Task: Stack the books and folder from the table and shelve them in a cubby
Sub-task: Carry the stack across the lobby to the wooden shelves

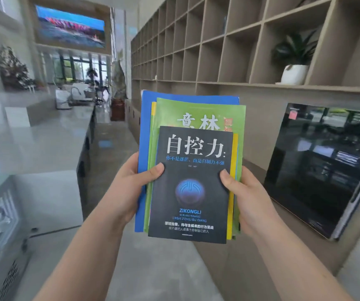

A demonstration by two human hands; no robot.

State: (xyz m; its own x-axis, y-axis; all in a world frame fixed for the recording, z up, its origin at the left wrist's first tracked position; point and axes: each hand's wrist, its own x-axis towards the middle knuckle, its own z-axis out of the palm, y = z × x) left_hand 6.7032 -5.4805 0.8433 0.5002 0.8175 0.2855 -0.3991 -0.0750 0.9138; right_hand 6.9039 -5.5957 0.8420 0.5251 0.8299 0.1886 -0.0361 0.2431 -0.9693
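Observation:
I hold a stack in front of me with both hands. A dark book point(191, 192) with white characters lies on top, a green magazine point(198, 111) sits under it, a yellow edge shows between, and a blue folder point(145, 131) is at the bottom. My left hand point(131, 183) grips the stack's left edge with the thumb on the dark cover. My right hand point(246, 198) grips the right edge the same way. The wall of open cubbies point(216, 51) rises beyond the stack, up and to the right.
A potted plant point(294, 70) fills one cubby at the right. A black glass-fronted appliance point(320, 168) is set in the lower cabinet at right. A long grey counter point(44, 135) runs along the left, with an aisle of floor between it and the shelving.

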